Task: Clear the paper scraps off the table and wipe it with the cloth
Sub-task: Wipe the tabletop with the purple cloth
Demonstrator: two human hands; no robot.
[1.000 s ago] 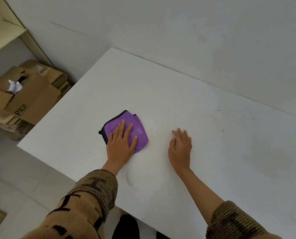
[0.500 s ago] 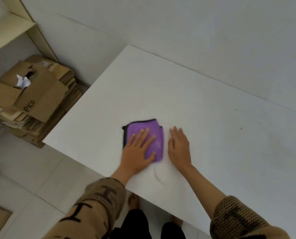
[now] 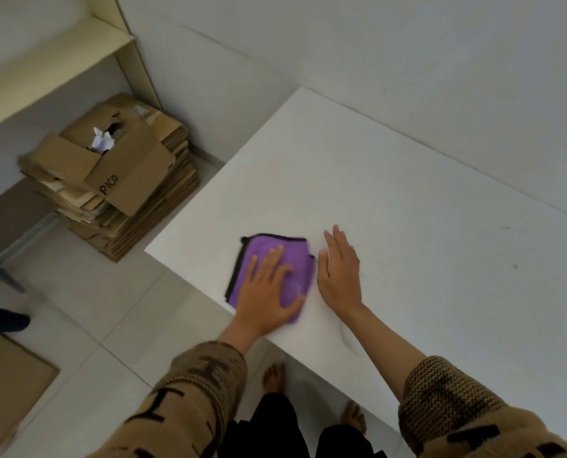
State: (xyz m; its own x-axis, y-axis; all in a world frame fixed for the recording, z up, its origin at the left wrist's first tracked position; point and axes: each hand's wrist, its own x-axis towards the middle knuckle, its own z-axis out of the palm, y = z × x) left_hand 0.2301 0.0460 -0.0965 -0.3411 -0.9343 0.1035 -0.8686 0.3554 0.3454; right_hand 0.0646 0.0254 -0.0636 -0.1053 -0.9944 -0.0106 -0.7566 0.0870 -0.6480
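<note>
Left hand (image 3: 265, 289) pressed flat, fingers spread, on purple cloth (image 3: 268, 259) near tabletop's (image 3: 407, 209) near-left corner. Right hand (image 3: 340, 271) flat and empty just right of cloth. Crumpled paper scrap (image 3: 102, 140) in cardboard box (image 3: 123, 166), far left.

Open bench (image 3: 424, 226): bare white top stretches right and back of both hands
Obstacles: left hand (image 3: 265, 292) flat on purple cloth (image 3: 268, 256), right hand (image 3: 340, 269) just beside
</note>
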